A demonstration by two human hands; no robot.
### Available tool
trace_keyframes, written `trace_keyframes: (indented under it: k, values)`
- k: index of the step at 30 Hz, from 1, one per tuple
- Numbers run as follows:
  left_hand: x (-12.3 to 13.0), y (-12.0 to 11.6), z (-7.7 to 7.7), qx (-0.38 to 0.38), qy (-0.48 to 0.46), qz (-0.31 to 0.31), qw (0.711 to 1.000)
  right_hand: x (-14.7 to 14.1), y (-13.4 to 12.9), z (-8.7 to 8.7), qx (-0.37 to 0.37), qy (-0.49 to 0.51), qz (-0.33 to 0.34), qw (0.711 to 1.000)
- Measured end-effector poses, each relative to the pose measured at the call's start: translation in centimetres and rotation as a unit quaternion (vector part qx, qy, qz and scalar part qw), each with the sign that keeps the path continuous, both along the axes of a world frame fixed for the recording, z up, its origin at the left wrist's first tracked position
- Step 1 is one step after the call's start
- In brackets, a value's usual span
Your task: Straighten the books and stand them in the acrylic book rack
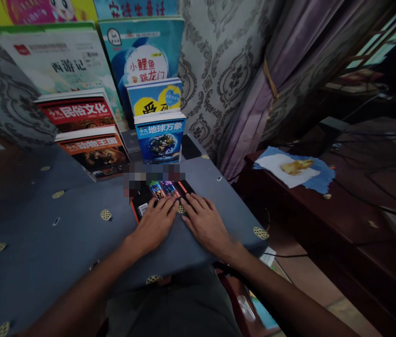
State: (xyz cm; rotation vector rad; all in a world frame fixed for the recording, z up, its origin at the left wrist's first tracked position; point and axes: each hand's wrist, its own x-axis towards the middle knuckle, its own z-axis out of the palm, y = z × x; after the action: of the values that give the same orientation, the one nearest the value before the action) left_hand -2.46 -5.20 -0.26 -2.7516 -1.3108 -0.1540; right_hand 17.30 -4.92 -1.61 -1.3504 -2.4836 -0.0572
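Observation:
A dark book (166, 188) with small colourful pictures and an orange edge lies flat on the grey-blue tablecloth (78, 234). My left hand (158, 220) rests palm down over its near left part, fingers spread. Beside it, my right hand (203, 220) lies palm down with its fingers apart, the fingertips at the book's near right edge. The two index fingers are close together. Behind the book stand a blue book with a globe (161, 142) and an orange-banded book with a lion (96, 154).
More upright books (75, 70) stand in rows at the back, against a patterned curtain (215, 56). A dark flat object (190, 147) lies beside the globe book. To the right, a dark red table (282, 196) holds a blue cloth (324, 175), white paper and cables.

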Motion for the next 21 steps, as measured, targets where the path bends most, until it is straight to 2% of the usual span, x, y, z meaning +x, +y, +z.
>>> trace_keyframes:
  k: [5, 10, 16, 21]
  values:
    - [-0.7, -0.3, 0.0, 0.005, 0.001, -0.005, 1.000, -0.5, -0.4, 0.4, 0.002, -0.025, -0.016, 1.000]
    - [-2.4, -2.1, 0.3, 0.014, 0.023, 0.037, 0.999, -0.8, -0.7, 1.0, -0.015, -0.044, -0.030, 0.998]
    - [-3.1, -3.1, -0.2, 0.041, 0.017, 0.046, 0.998, -1.5, -1.0, 1.2, -0.024, -0.052, -0.041, 0.998]
    - [-3.4, -4.0, -0.6, 0.058, -0.005, 0.068, 0.996, -2.0, -1.2, 1.2, -0.030, -0.045, -0.016, 0.998]
